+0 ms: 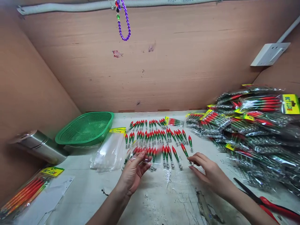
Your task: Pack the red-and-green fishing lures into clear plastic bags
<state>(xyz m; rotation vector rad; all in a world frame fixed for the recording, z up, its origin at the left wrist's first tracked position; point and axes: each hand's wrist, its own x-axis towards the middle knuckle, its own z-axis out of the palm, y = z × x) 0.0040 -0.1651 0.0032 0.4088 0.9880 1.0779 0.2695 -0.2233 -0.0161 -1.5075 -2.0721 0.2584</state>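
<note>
My left hand (136, 170) pinches a clear plastic bag (155, 155), held over part of the nearest row of fishing lures; whether anything is inside it I cannot tell. At the right end of that row, my right hand (206, 172) has its thumb and fingertips closed around the hook end of a red and green fishing lure (184, 150). More such lures (174, 153) lie between my hands. Behind them, further rows of lures (154, 137) are spread side by side, red ends facing away from me.
Flat empty bags (109, 150) with yellow headers lie left of the rows, near a green basket (84, 142). A steel flask (38, 147) and orange packaged lures (25, 192) are farther left. Packed lures (255, 125) pile up at right, above red-handled scissors (264, 200).
</note>
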